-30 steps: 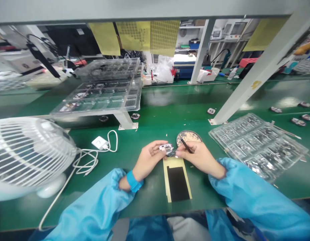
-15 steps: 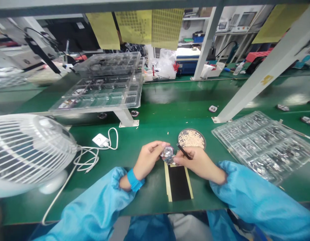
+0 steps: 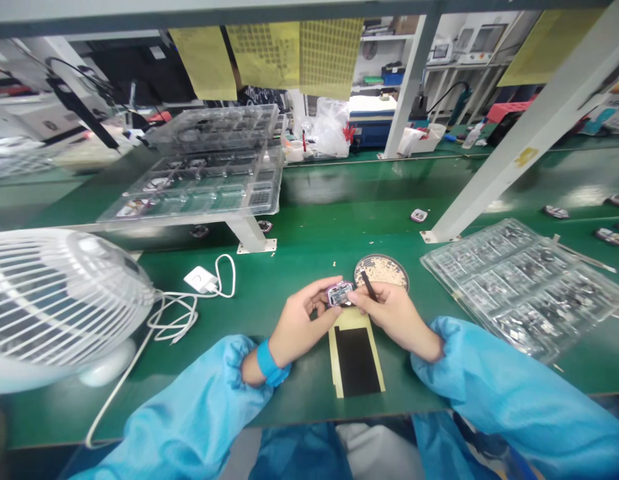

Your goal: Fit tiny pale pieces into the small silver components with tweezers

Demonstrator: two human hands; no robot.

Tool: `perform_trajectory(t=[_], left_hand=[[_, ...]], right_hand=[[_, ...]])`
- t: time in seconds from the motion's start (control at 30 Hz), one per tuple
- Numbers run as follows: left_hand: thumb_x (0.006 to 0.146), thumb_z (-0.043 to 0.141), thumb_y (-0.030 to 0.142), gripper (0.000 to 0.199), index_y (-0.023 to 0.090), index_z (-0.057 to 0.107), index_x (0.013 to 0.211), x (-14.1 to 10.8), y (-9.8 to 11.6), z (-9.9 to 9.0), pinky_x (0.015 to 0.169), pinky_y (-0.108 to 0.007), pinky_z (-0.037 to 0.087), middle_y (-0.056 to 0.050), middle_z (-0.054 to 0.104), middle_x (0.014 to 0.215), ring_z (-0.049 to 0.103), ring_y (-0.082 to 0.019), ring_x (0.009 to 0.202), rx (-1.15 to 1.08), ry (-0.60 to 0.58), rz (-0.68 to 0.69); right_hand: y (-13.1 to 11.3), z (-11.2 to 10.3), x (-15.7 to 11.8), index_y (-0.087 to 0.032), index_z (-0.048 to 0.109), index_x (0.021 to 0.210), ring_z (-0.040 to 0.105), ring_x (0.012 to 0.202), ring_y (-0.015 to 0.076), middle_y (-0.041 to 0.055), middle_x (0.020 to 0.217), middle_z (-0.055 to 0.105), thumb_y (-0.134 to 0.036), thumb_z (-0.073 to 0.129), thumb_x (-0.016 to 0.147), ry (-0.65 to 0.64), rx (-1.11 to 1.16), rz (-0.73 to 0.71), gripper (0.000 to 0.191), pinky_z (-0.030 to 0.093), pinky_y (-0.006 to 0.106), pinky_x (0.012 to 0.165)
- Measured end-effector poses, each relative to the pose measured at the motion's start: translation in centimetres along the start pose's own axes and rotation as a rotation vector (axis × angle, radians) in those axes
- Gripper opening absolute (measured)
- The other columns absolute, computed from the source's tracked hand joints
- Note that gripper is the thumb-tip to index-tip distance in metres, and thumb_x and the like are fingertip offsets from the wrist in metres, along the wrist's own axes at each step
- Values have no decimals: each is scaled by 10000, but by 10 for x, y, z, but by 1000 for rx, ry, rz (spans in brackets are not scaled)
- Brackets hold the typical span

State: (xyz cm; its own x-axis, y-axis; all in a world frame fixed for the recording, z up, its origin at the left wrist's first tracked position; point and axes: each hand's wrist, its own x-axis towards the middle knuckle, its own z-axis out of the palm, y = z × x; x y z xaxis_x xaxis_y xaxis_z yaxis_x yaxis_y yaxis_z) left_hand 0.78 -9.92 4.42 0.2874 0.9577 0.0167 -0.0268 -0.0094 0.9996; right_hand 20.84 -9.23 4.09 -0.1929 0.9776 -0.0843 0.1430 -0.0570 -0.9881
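My left hand [image 3: 309, 310] is closed around the edge of a small watch-like casing [image 3: 333, 297] with a purple rim. Electronic parts, seemingly a small circuit board, show inside it. The fingertips of my right hand [image 3: 392, 310] touch the casing's right side. A slim black tool [image 3: 368, 285], its tip hidden, sticks up out of that same closed hand. Below both hands lies a black pad [image 3: 358, 361] edged with yellow tape. Just behind my right hand stands a round dish [image 3: 384, 268] full of tiny beige pieces.
A white fan [image 3: 64, 307] and a coiled white cable with a charger [image 3: 200, 280] are at left. Clear trays of parts [image 3: 524, 287] lie at right. More trays [image 3: 214, 180] rest on a raised shelf. A slanted white post [image 3: 519, 133] stands at right, near loose casings [image 3: 418, 215].
The casing has turned, and its inside parts now face me; the silvery piece at its lower edge now appears within it. My left thumb has moved below the casing. The black tool points more upright.
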Motion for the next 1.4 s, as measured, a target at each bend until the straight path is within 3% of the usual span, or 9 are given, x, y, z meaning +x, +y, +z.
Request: perform_trajectory(t=[0.2, 0.57, 0.67, 0.77, 0.87, 1.03, 1.13, 1.23, 1.4], left_hand=[[819, 747, 260, 470, 195, 669, 1278, -1, 0, 3, 618, -256, 463, -74, 711, 1078, 501, -119, 625, 262, 94, 93], [843, 721, 230, 395, 256, 722, 1237, -5, 12, 6, 672, -278, 511, -45, 727, 998, 524, -135, 634, 495, 175, 214], [821, 757, 255, 423, 237, 718, 1242, -4, 10, 6, 715, -287, 549, -50, 744, 987, 612, -154, 699, 326, 167, 93], [791, 803, 294, 505, 182, 692, 1270, -3, 7, 6, 851, -326, 586, -91, 749, 1076, 701, -220, 910, 0, 102, -57], [754, 845, 291, 530, 147, 695, 1242, -1, 6, 7, 912, -339, 590, -122, 738, 1135, 707, -249, 1014, -162, 70, -103], [733, 866, 279, 528, 140, 697, 1214, 0, 7, 8, 877, -345, 615, -136, 728, 1166, 714, -258, 1015, -225, 50, -133], [720, 878, 292, 551, 127, 693, 1212, 0, 9, 7, 858, -369, 623, -147, 733, 1144, 722, -274, 991, -261, 33, -165], [730, 872, 288, 534, 127, 697, 1208, 0, 9, 5, 915, -373, 603, -141, 740, 1128, 709, -277, 1041, -276, 2, -189], [744, 858, 263, 525, 125, 689, 1221, 0, 7, 3, 855, -331, 611, -136, 743, 1123, 724, -246, 979, -258, -30, -209]], right_hand=[[1, 1, 0, -141, 697, 814, 460, 547, 89, -3, 649, 599, -547, 730, 825, 7, 3, 13, 408, 373, 222, 528], [-1, 5, -2, -143, 680, 798, 468, 545, 88, -10, 645, 585, -540, 741, 813, 27, 75, 37, 402, 409, 224, 541], [-2, 6, -2, -149, 673, 828, 553, 655, 126, 21, 752, 644, -514, 752, 808, 57, 34, -31, 374, 464, 247, 623], [-3, 9, -3, -170, 630, 940, 588, 720, 145, 29, 832, 654, -461, 795, 772, 120, 47, -99, 374, 486, 255, 656], [-4, 12, -2, -176, 612, 992, 631, 819, 164, 43, 895, 660, -415, 795, 776, 86, 99, -136, 370, 510, 265, 728], [-3, 10, -3, -187, 605, 1020, 610, 768, 149, 23, 836, 618, -406, 760, 814, 110, 47, -196, 338, 511, 256, 686], [-3, -1, -5, -201, 662, 1053, 538, 663, 129, 11, 773, 583, -379, 757, 842, 94, -185, -414, 292, 475, 258, 617], [-4, -12, -5, -224, 716, 1119, 532, 682, 138, 32, 807, 613, -348, 749, 872, -8, -432, -663, 279, 461, 288, 656], [-3, -17, -5, -221, 711, 1189, 534, 695, 141, 25, 765, 569, -323, 669, 943, -68, -554, -733, 270, 425, 281, 628]])
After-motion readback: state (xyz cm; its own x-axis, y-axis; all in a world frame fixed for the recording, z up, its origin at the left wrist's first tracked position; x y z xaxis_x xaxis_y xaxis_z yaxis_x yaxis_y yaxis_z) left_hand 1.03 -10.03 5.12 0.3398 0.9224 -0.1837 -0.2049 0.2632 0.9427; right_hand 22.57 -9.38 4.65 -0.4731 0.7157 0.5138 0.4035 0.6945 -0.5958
